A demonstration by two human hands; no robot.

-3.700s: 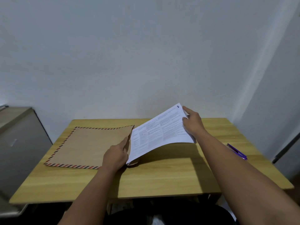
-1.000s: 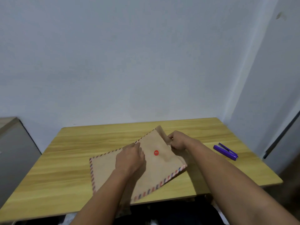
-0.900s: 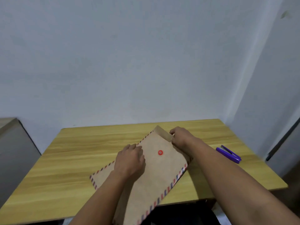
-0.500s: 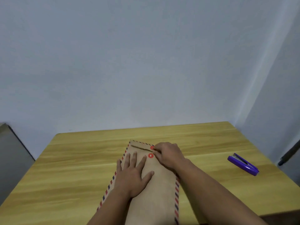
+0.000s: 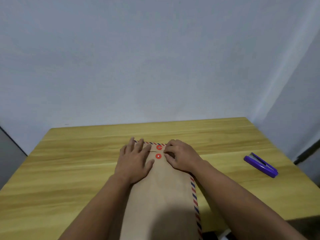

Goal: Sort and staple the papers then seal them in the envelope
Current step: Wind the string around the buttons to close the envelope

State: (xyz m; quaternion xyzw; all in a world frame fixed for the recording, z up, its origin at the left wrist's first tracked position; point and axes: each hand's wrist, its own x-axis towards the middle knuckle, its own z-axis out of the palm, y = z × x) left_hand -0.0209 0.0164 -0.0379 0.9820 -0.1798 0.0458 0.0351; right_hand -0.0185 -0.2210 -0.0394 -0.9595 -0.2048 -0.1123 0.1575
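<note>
A brown envelope (image 5: 161, 193) with a red-and-blue striped border lies lengthwise on the wooden table (image 5: 69, 161), running from the near edge toward the middle, its flap end pointing at the far edge. The flap is folded down, and two red closure discs sit one behind the other near that end: the far disc (image 5: 159, 147) on the flap and the near disc (image 5: 158, 156) on the envelope body, with the flap's edge showing as a thin dark line between them. The papers are not visible.

The left hand (image 5: 134, 161) lies flat on the envelope to the left of the discs, its fingers spread and straight, the fingertips reaching the striped far border. The right hand (image 5: 180, 157) rests on the envelope just to the right of the discs, its grip curled, thumb and forefinger pressed together right beside the far disc. A faint pale line seems to run from that disc to the fingertips, but it is too fine to tell whether they pinch a string.

A purple stapler (image 5: 260, 165) lies on the table near the right edge, well apart from the envelope and both hands. A pale wall (image 5: 155, 58) stands behind the table's far edge.
</note>
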